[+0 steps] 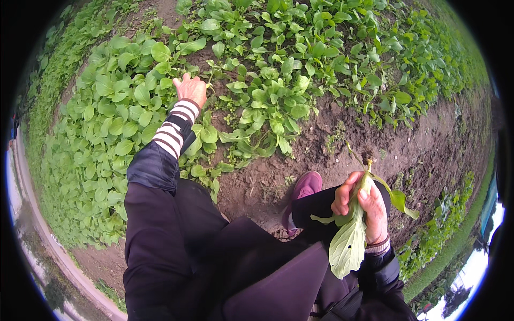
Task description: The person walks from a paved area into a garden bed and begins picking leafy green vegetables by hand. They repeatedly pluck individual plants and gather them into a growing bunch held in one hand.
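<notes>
My right hand [375, 208] grips an uprooted leafy green plant [348, 244] by its pale stalks. Its root end, with a clump of soil [368, 154], points away from me, and its broad leaves hang back toward my lap. One leaf has a small dark hole, and a yellowing leaf [398, 200] sticks out to the right. My left hand [190, 90] reaches out over the left part of the bed, at the edge of dense leafy greens [116, 96]. Its fingertips are partly hidden, and a thin stem shows beside it.
Smaller leafy greens [277, 100] grow ahead of me, with low weeds between them. Bare brown soil [329, 132] runs along the bed's near side. A pink shoe [307, 186] rests on the soil by my knees. A pale path [52, 248] curves along the far left.
</notes>
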The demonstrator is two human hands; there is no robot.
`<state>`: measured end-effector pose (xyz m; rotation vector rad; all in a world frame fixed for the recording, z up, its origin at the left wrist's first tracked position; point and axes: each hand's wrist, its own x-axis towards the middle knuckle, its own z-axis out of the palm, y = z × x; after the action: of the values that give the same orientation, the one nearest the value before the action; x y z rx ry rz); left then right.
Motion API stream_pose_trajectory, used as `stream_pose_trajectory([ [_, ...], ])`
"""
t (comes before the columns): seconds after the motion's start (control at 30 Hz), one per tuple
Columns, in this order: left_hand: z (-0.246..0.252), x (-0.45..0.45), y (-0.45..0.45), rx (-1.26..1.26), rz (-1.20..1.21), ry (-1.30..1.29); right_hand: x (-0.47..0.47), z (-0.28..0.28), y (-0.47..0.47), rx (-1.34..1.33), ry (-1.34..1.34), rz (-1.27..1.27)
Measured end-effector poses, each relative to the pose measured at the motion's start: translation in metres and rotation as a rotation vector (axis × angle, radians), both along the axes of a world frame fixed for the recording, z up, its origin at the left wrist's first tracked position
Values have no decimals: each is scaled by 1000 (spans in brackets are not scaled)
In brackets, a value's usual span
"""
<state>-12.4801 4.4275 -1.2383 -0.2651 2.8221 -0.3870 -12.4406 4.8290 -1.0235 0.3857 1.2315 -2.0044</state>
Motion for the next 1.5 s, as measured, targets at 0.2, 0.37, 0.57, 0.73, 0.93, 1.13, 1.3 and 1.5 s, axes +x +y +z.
stream_pose_trajectory([
  [0.2, 108, 29, 46, 607, 91, 219, -7, -4, -15, 102, 45, 41],
  [0.37, 178, 100, 145, 1515, 381, 108, 4, -6, -47, 186, -30, 314],
  [0.57, 186, 138, 175, 1613, 356, 85, 20, -23, -68, 98, -258, 424],
  [0.73, 170, 142, 186, 1356, 167, 116, 27, -32, -76, 64, -146, 331],
  [0.93, 96, 107, 109, 1567, 198, -109, 24, -10, -69, 191, -98, 99],
  [1.13, -23, 108, 63, 186, -346, -411, 26, 20, -57, 228, 145, 46],
  [1.3, -51, 99, 51, -63, -243, -417, 31, 15, -38, 276, 2, 90],
  [1.5, -60, 87, 40, -255, -336, -584, 44, 12, -32, 198, -58, -35],
])
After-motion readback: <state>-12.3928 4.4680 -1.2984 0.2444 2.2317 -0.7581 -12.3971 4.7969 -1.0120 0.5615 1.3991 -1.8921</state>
